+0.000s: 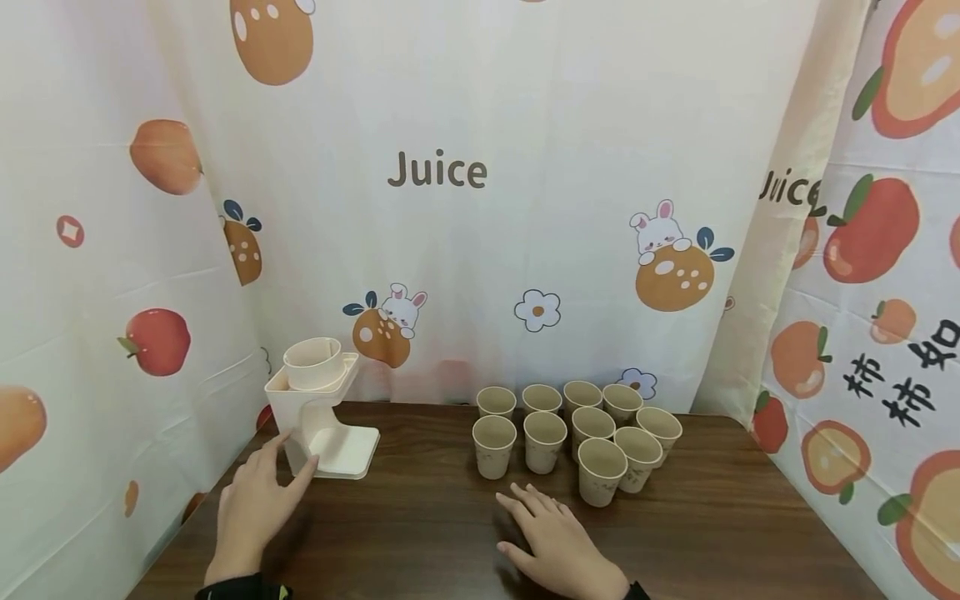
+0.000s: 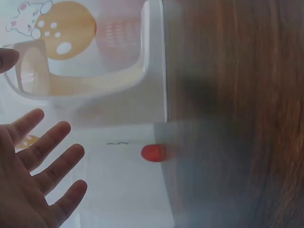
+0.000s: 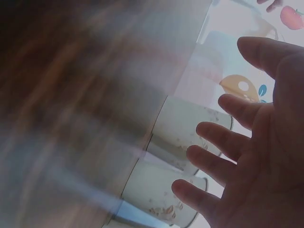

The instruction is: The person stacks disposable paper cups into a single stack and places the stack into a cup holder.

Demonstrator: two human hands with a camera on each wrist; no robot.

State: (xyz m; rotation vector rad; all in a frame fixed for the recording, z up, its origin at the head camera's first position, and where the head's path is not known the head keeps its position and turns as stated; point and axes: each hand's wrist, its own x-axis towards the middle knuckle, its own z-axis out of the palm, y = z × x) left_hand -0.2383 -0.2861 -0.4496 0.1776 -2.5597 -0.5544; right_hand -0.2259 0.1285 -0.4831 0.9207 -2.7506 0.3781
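Note:
On the left of the table stands a white plastic holder [image 1: 347, 450] with a flat base and a raised top tray, a round cup-like piece [image 1: 313, 365] set in that top. My left hand [image 1: 255, 504] is beside the holder, fingers spread, fingertips overlapping its lower side in the head view. The left wrist view shows those fingers straight and apart, with nothing in them, near the holder's side wall [image 2: 118, 107]. Several beige paper cups [image 1: 493, 454] stand upright in a group right of centre. Just in front of them hovers my right hand [image 1: 558, 542], fingers extended, holding nothing.
The dark wooden table [image 1: 420, 533] carries everything. Printed cloth curtains [image 1: 525, 233] close it in at the back, left and right. The cups are packed near the back edge, with the frontmost cup [image 1: 602, 475] closest to me.

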